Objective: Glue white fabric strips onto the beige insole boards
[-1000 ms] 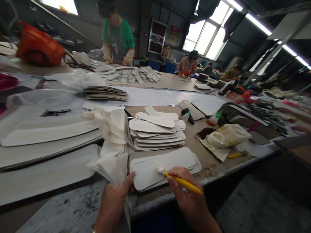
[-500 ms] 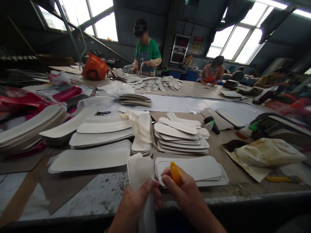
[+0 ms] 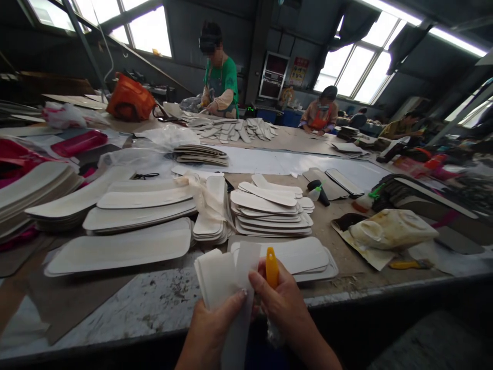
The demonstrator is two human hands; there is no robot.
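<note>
My left hand (image 3: 221, 318) is closed around several long white panels (image 3: 217, 277), held upright over the table's front edge with the thumb across them. My right hand (image 3: 279, 295) is closed on a brush with a yellow handle (image 3: 271, 267); the handle points up and its pale, blurred bristles hang below the fist. The thumb and fingers of that hand also meet the edge of a translucent whitish strip (image 3: 248, 262), which leans out from the panels. Just behind my hands lies a low stack of white panels (image 3: 304, 254).
White panel stacks (image 3: 123, 249) cover the left and middle of the table. To the right are a cut-open plastic container (image 3: 393, 228), a second yellow-handled brush (image 3: 406, 264) and a small bottle (image 3: 315, 193). Across the table a person in green (image 3: 221, 82) and another person (image 3: 321, 110) work.
The translucent strip now stands out from the panels in my left hand, and my right hand has come against it. The view has turned right. The person in green has bent lower.
</note>
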